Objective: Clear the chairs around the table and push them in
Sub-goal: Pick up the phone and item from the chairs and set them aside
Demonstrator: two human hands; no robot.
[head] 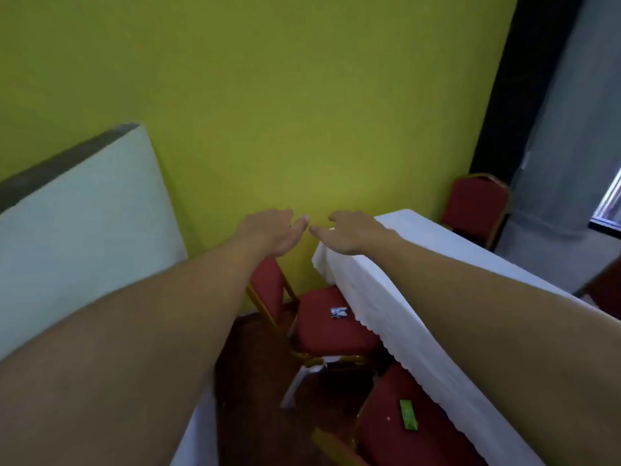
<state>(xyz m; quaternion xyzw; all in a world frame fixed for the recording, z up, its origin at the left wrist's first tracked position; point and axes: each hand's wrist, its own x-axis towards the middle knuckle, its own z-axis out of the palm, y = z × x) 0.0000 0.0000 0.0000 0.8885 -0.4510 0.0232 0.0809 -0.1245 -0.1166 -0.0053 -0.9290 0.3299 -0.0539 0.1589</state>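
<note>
Two red padded chairs with gold frames stand beside a table under a white cloth (pixel 396 277). The far chair (pixel 322 331) has a small blue-and-white packet (pixel 338 312) on its seat. On the near chair (pixel 396 422) lies a green packet (pixel 408 415). Both my arms reach forward above the chairs. My left hand (pixel 272 232) and my right hand (pixel 349 233) are held out flat, palms down, fingers apart, nothing in them. Their thumbs nearly meet over the table's far corner.
A yellow-green wall closes off the space just beyond the chairs. A second white-covered table (pixel 84 213) is at the left, leaving a narrow strip of dark wooden floor (pixel 255 381). A third red chair (pixel 473 205) stands at the table's far end by a grey curtain.
</note>
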